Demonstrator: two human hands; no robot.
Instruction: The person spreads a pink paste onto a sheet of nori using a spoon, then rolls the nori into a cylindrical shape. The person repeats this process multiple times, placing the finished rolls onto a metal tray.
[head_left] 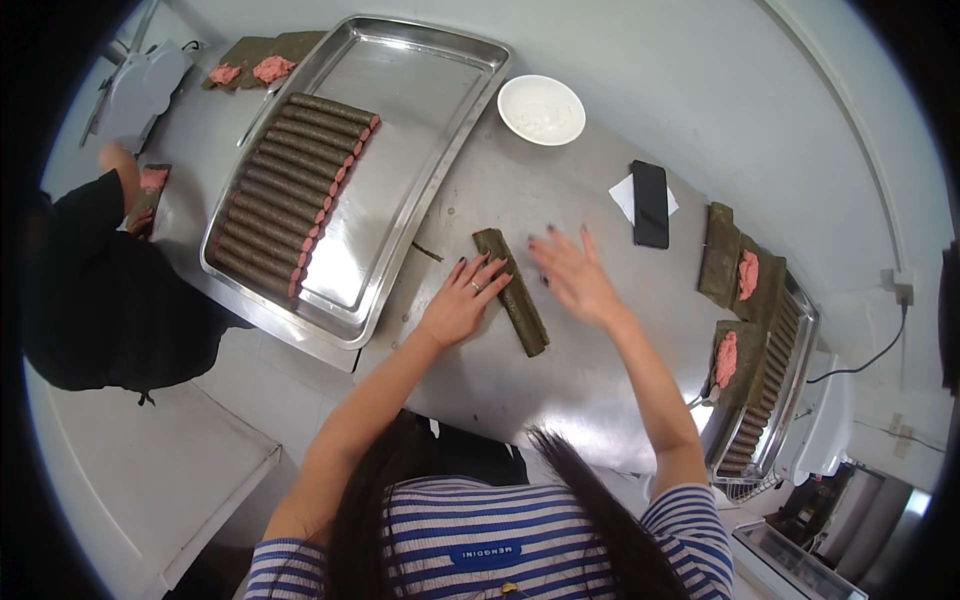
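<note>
A dark green, seaweed-like wrapped roll point(525, 318) lies slantwise on the steel table in front of me. My left hand point(462, 305) rests on its upper left side, fingers stretched out and spread over the wrapper, not wrapped round it. To the right of the roll, my right hand point(577, 280) is held apart from it with spread fingers, slightly blurred and holding nothing. A thin dark strip point(428, 252) lies left of the roll. Any filling inside the roll is hidden from here.
Left is a large steel tray point(420, 130) with several finished rolls point(290, 190) showing pink ends. A white bowl point(541, 110) and phone point(650, 205) sit farther back. Right, green sheets with pink paste point(727, 358) overlie another roll tray point(757, 430). A co-worker point(130, 290) works at left.
</note>
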